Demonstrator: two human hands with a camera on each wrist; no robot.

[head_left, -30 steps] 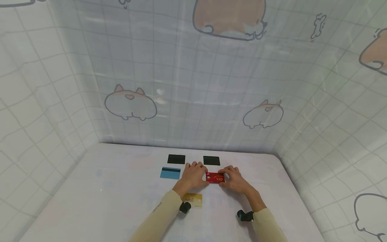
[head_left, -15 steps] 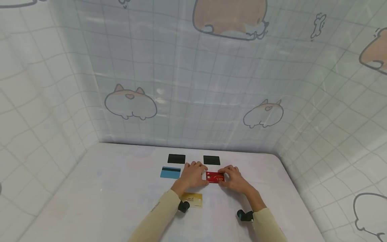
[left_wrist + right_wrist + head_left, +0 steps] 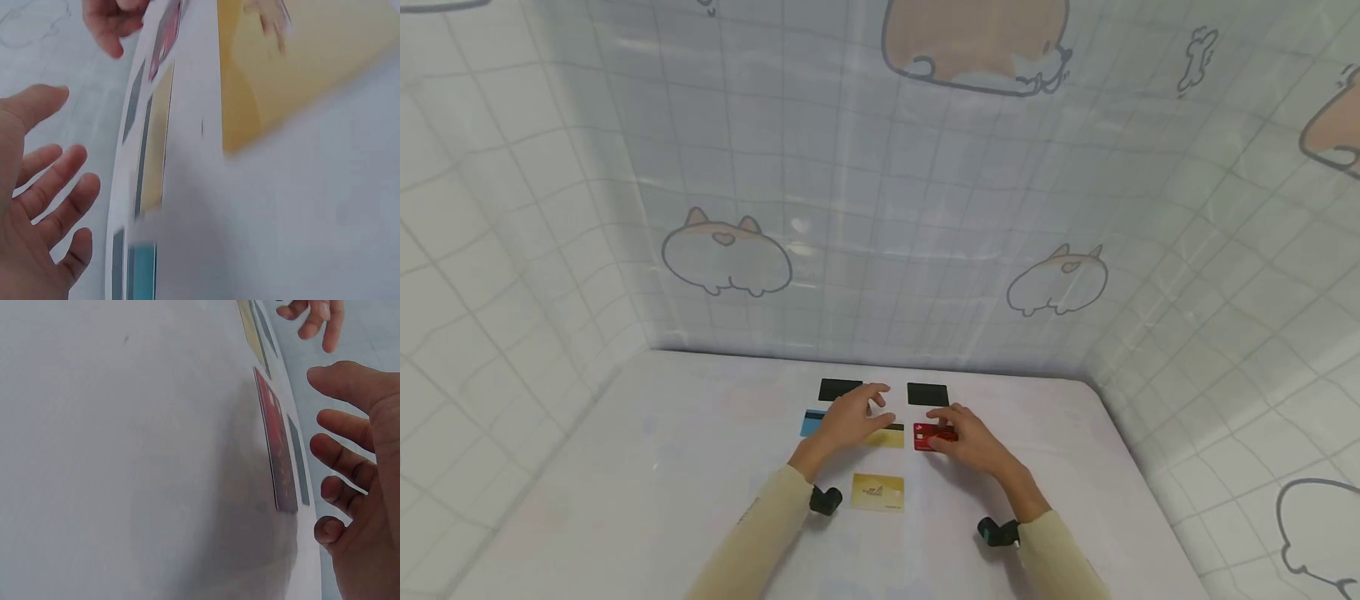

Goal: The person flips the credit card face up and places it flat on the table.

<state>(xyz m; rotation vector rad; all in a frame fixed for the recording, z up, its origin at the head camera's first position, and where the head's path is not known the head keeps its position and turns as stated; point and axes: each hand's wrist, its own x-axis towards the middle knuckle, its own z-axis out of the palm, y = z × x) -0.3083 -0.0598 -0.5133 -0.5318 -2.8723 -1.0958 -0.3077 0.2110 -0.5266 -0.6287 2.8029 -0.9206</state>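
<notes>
A red bank-style card (image 3: 922,437) lies flat on the table, partly covered by my right hand (image 3: 973,440) in the head view. In the right wrist view, the fingers of that hand are loosely bent, apart from the red card (image 3: 277,447), with nothing between them. My left hand (image 3: 848,418) is raised with fingers spread and empty. It hangs over a yellow card (image 3: 891,437) with a dark stripe and a blue striped card (image 3: 811,422), hiding part of each. Nearer the person lies a gold card (image 3: 877,492).
Two black cards, the left one (image 3: 837,389) partly behind the left hand and the right one (image 3: 928,394) fully visible, lie at the back of the white table (image 3: 700,500). A patterned curtain (image 3: 880,208) surrounds the table behind and at both sides.
My left hand has lifted away and moved left, uncovering the yellow striped card and the gold card. The right hand has shifted slightly left over the red card, its fingers coming off the edges.
</notes>
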